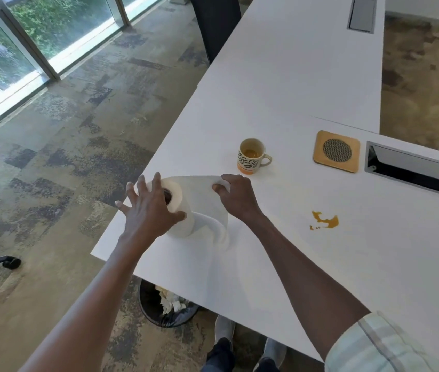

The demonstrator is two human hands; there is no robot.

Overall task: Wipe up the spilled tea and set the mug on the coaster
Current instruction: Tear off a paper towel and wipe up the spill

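Note:
A white paper towel roll point(183, 210) stands near the left corner of the white table point(280, 89). My left hand point(150, 212) rests on top of the roll with fingers spread. My right hand point(235, 196) pinches the far edge of the loose sheet point(205, 189) pulled out from the roll. An orange-banded patterned mug point(251, 157) with a little tea in it stands upright beyond my right hand. A square wooden coaster point(336, 151) lies to the mug's right. The orange tea spill point(325, 220) sits on the table right of my right forearm.
A cable tray with an open lid point(414, 167) is set into the table right of the coaster; another hatch point(361, 14) lies far back. A black bin point(164, 307) with crumpled paper stands under the table edge. Chair castors point(9, 261) are at left on the carpet.

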